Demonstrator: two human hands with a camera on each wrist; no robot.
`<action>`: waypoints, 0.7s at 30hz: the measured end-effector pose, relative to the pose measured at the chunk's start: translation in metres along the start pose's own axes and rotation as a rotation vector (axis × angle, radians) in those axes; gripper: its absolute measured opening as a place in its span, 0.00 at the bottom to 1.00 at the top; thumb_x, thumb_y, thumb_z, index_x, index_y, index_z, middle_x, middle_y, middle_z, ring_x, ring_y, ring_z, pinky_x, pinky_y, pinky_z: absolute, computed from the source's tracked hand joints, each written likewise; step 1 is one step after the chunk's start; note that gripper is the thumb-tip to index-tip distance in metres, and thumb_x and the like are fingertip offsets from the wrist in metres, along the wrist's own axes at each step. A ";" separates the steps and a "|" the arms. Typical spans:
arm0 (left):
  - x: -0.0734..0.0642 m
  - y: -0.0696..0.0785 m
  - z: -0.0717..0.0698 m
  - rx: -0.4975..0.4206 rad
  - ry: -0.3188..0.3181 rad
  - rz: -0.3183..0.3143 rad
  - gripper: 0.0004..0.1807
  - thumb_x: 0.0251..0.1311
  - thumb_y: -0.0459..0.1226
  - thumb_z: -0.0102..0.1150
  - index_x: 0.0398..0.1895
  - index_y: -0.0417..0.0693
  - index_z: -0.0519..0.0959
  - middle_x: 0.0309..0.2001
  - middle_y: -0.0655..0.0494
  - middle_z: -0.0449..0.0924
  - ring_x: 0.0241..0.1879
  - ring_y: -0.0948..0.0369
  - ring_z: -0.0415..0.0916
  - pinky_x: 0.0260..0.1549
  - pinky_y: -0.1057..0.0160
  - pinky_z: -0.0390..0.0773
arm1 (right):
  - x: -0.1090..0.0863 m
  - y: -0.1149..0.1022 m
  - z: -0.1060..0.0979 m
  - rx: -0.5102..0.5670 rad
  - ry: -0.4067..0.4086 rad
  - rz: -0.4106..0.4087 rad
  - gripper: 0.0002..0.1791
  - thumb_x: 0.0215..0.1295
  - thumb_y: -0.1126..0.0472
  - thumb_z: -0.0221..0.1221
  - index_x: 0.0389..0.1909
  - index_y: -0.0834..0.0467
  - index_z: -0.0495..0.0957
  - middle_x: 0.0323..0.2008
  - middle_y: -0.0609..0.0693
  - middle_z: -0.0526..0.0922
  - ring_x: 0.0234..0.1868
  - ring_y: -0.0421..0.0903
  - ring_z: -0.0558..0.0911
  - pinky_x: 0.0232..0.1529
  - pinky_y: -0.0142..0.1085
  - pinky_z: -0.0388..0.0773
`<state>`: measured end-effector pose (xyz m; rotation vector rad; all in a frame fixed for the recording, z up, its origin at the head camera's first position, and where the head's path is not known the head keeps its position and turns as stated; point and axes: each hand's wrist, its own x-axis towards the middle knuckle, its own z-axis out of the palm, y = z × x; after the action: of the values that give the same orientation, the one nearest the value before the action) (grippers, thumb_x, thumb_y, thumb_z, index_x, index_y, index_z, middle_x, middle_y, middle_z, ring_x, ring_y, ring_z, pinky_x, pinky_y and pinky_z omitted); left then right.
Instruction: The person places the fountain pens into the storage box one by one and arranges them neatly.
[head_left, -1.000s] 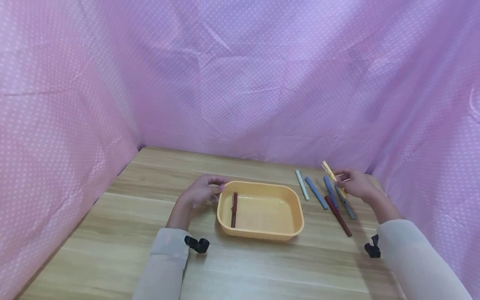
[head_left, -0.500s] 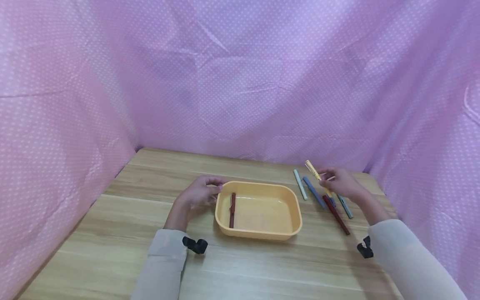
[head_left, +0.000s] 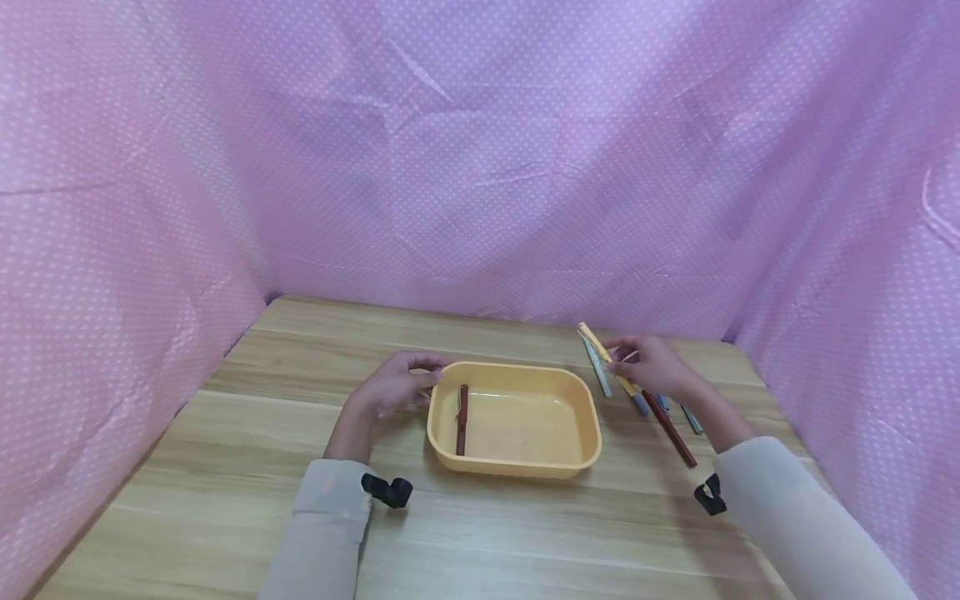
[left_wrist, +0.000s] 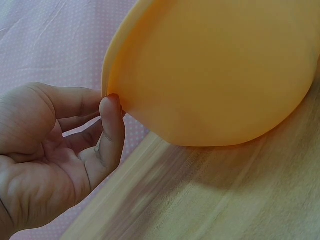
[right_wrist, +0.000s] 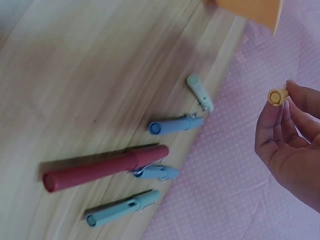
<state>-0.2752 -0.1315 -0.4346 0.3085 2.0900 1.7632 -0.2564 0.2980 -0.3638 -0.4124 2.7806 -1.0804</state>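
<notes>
My left hand (head_left: 392, 385) pinches the back left rim of a yellow plastic tub (head_left: 540, 425). In the left wrist view, thumb and fingers meet at the tub's edge. A dark red pen (head_left: 462, 421) lies inside, along the left side. My right hand (head_left: 652, 367) holds a yellow pen (head_left: 595, 340) between thumb and fingers, tilted above the loose pens. The right wrist view shows the yellow pen's end (right_wrist: 276, 97) well apart from the pens on the table.
Right of the tub lie a pale green pen (right_wrist: 200, 92), two blue pens (right_wrist: 175, 125), a red pen (right_wrist: 105, 167) and a teal pen (right_wrist: 122, 207). Pink dotted cloth (head_left: 480, 167) hangs around the wooden table (head_left: 247, 417).
My right hand has carried the yellow pen leftward, over the blue and pale green pens and nearer the tub. The left hand keeps its hold on the rim.
</notes>
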 end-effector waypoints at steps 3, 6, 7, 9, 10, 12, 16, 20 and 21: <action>-0.001 0.001 0.000 0.001 -0.001 -0.002 0.19 0.72 0.31 0.57 0.64 0.39 0.78 0.58 0.40 0.77 0.42 0.54 0.82 0.39 0.58 0.87 | 0.001 -0.007 0.003 -0.003 -0.007 -0.013 0.23 0.72 0.66 0.61 0.64 0.70 0.74 0.45 0.62 0.81 0.45 0.55 0.84 0.35 0.42 0.86; -0.001 0.001 0.000 0.001 -0.004 0.002 0.19 0.72 0.30 0.57 0.64 0.39 0.78 0.58 0.40 0.77 0.41 0.54 0.83 0.38 0.58 0.87 | 0.002 -0.013 0.006 -0.013 -0.009 -0.032 0.23 0.71 0.66 0.62 0.63 0.70 0.74 0.45 0.61 0.82 0.46 0.56 0.84 0.40 0.40 0.85; -0.001 0.001 0.000 0.002 -0.005 0.004 0.19 0.72 0.30 0.57 0.64 0.39 0.78 0.58 0.40 0.77 0.41 0.54 0.83 0.38 0.58 0.87 | 0.002 -0.014 0.007 -0.020 -0.007 -0.039 0.22 0.71 0.66 0.62 0.63 0.69 0.75 0.45 0.60 0.82 0.46 0.55 0.84 0.41 0.39 0.85; -0.001 0.001 -0.001 0.005 -0.006 0.005 0.19 0.72 0.30 0.56 0.64 0.39 0.78 0.58 0.40 0.78 0.40 0.54 0.83 0.38 0.58 0.87 | 0.003 -0.019 0.009 -0.029 -0.004 -0.059 0.22 0.71 0.66 0.61 0.63 0.69 0.75 0.44 0.59 0.83 0.46 0.54 0.84 0.42 0.38 0.84; -0.001 0.001 -0.001 0.007 -0.007 0.005 0.19 0.73 0.30 0.56 0.64 0.39 0.78 0.57 0.39 0.78 0.40 0.54 0.83 0.38 0.59 0.87 | 0.003 -0.021 0.010 -0.032 0.001 -0.070 0.22 0.71 0.66 0.61 0.62 0.69 0.76 0.43 0.59 0.83 0.45 0.53 0.84 0.42 0.37 0.84; -0.002 0.001 -0.001 0.008 -0.005 0.005 0.19 0.73 0.30 0.56 0.64 0.39 0.78 0.58 0.39 0.78 0.40 0.54 0.82 0.37 0.59 0.86 | 0.003 -0.025 0.012 -0.028 0.007 -0.095 0.21 0.70 0.67 0.61 0.61 0.70 0.76 0.41 0.58 0.83 0.42 0.51 0.84 0.39 0.36 0.84; -0.001 0.001 -0.001 0.006 -0.003 0.010 0.18 0.72 0.30 0.57 0.63 0.38 0.78 0.59 0.39 0.77 0.40 0.54 0.83 0.37 0.59 0.87 | 0.003 -0.032 0.016 0.003 0.000 -0.125 0.20 0.68 0.69 0.61 0.60 0.72 0.77 0.39 0.57 0.82 0.38 0.48 0.83 0.32 0.32 0.83; -0.001 0.000 -0.001 0.003 -0.009 0.014 0.19 0.72 0.30 0.57 0.64 0.38 0.77 0.58 0.38 0.77 0.41 0.53 0.83 0.37 0.58 0.87 | 0.003 -0.037 0.020 0.050 -0.032 -0.119 0.21 0.68 0.70 0.61 0.60 0.72 0.76 0.39 0.59 0.82 0.38 0.53 0.83 0.32 0.32 0.82; -0.001 0.000 -0.001 0.003 -0.010 0.013 0.19 0.72 0.30 0.57 0.64 0.38 0.77 0.58 0.38 0.78 0.42 0.52 0.83 0.37 0.59 0.87 | 0.004 -0.038 0.021 0.055 -0.039 -0.114 0.21 0.68 0.70 0.61 0.61 0.72 0.76 0.40 0.59 0.82 0.38 0.53 0.83 0.32 0.33 0.82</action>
<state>-0.2750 -0.1328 -0.4344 0.3325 2.0888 1.7623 -0.2475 0.2564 -0.3531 -0.5857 2.7163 -1.1565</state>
